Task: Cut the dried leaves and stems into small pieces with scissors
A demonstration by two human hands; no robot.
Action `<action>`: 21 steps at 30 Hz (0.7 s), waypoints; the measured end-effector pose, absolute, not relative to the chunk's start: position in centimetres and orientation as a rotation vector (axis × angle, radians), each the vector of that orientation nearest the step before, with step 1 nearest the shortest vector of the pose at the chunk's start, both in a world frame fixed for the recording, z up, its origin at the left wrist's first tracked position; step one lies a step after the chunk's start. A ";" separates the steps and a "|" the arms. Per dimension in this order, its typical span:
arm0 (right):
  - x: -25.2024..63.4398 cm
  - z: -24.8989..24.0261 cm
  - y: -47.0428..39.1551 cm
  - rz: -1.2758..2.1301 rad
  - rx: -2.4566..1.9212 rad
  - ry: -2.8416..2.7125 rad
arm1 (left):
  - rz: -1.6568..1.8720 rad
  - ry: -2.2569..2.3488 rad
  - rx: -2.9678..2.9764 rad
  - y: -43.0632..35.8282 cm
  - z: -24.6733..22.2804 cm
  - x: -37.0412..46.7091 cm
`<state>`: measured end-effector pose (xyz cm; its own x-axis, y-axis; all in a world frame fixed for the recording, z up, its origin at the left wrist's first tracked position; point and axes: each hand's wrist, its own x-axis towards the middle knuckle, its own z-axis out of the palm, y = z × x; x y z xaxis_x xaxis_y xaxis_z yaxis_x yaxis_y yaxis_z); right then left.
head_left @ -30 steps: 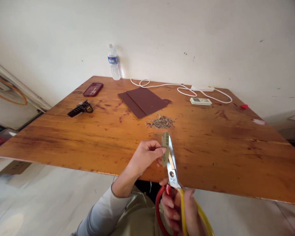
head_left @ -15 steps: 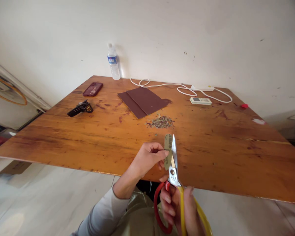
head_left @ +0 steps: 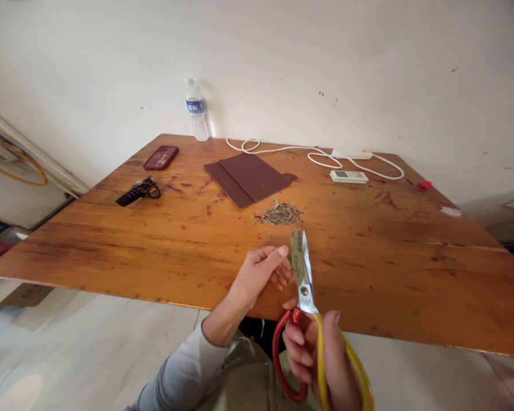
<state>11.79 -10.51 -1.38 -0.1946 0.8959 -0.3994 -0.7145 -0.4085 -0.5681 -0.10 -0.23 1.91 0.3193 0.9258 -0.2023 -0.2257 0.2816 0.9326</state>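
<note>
Scissors (head_left: 306,297) with one red and one yellow handle are gripped in my right hand (head_left: 321,354), blades pointing away from me. A small olive-brown printed piece (head_left: 298,257) lies along the blades, on their left side. My left hand (head_left: 265,271) is just left of that piece, thumb raised and fingers somewhat apart, with nothing visible in it. Beyond the blade tips, a pile of thin shredded strips (head_left: 281,213) rests on the wooden table (head_left: 175,245). Two overlapping dark maroon sheets (head_left: 257,177) lie behind the pile.
A water bottle (head_left: 197,114) stands by the wall. At the left are a maroon phone (head_left: 161,157) and a black clip-like object (head_left: 137,192). A white cable (head_left: 282,149), a power strip (head_left: 353,154), a pale device (head_left: 349,176) and a red scrap (head_left: 425,185) are toward the back right.
My left thumb has come off the printed piece and the fingers have loosened. The scissors have moved slightly right, and the piece on the blades has turned.
</note>
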 end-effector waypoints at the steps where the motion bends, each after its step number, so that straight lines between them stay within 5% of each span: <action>1: 12.0 -1.2 -10.2 1.831 -0.824 -0.289 | 0.952 0.929 0.949 -0.2 1.7 0.1; 21: 12.8 -1.7 -9.4 2.122 -0.778 -0.252 | 0.998 1.084 0.934 -0.6 0.6 0.9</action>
<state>12.79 -9.41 -1.69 -0.4542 0.7740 -0.4411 -0.6490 -0.6267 -0.4314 0.88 -0.56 0.60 0.1635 0.9535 -0.2532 -0.1730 0.2804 0.9442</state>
